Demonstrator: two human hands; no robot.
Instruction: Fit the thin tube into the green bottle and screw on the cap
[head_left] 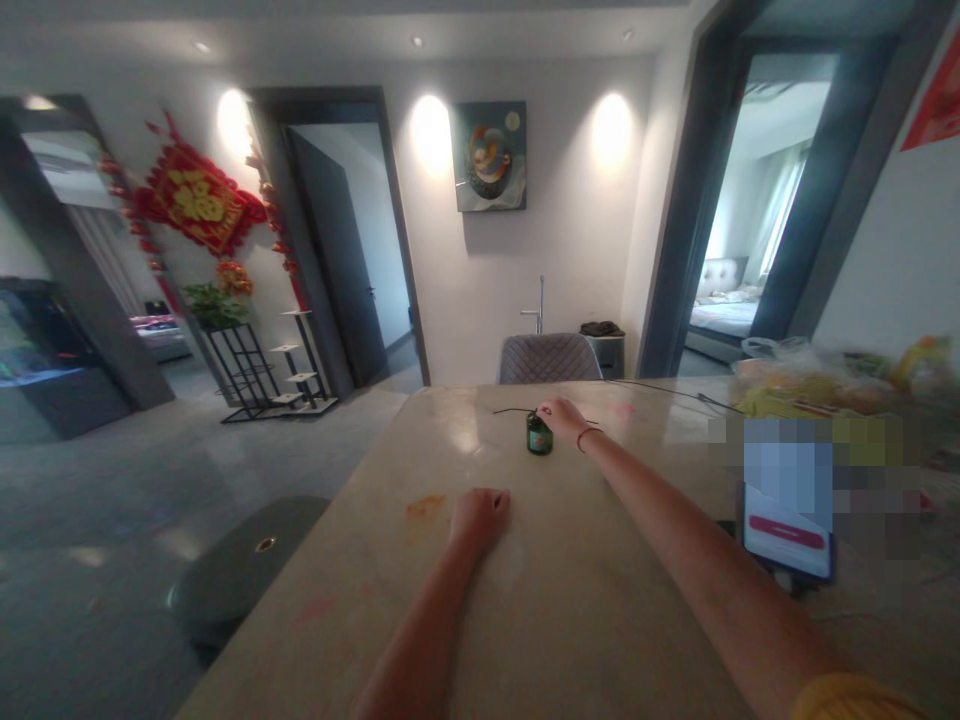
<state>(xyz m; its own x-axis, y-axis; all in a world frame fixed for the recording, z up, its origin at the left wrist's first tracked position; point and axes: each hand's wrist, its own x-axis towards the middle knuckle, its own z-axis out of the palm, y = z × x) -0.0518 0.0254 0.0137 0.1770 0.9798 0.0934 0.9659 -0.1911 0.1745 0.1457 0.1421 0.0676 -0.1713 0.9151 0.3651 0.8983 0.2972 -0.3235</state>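
A small dark green bottle (539, 437) with a lighter label stands upright on the table. My right hand (561, 413) reaches out to it, with closed fingers at its top. They hide the bottle's mouth, so I cannot tell whether a cap is there. A thin dark strand (513, 410) shows left of the bottle top, and a short bit appears past my wrist; whether my fingers touch it is unclear. My left hand (481, 515) rests on the table nearer to me, curled into a loose fist, with nothing visible in it.
The pale glossy table (555, 600) has an orange stain (426, 507) left of my left hand. At right lie a phone (787, 545) and plastic bags (817, 375). A black cable (675, 390) runs along the far edge. A grey chair (550, 358) and a green stool (255, 550) stand around it.
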